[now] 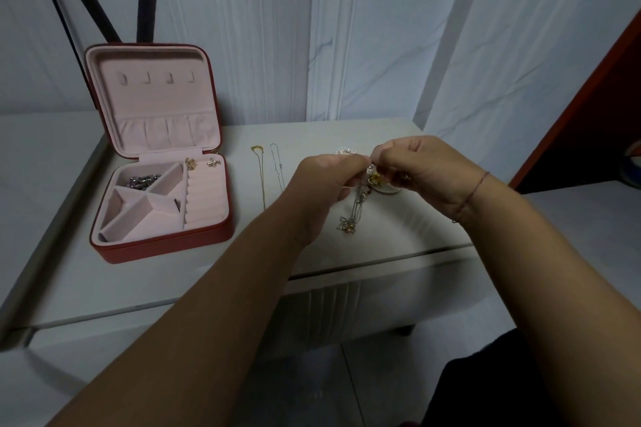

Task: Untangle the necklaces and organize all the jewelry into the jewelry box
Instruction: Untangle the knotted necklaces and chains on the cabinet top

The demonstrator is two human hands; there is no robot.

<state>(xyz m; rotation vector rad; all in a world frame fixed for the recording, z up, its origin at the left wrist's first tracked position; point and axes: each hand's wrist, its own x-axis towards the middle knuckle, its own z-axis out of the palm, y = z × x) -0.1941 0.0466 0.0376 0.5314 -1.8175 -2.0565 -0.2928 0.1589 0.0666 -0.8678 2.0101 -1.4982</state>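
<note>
Person's left hand [329, 180] and right hand [416, 177] are both pinching the tangled necklaces [357, 204] w/ curled fingertips, over the table [399, 236] toward its front right corner. The jewelry box [166, 248] sits open nr the left edge. Risk imo: tugging apart too hard = tighter knot or a snapped chain.

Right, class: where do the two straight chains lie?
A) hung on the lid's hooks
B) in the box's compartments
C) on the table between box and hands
C: the gold chain and silver chain lie on the table between the box and the left hand, which with the right hand pinches a tangled bunch.
</note>
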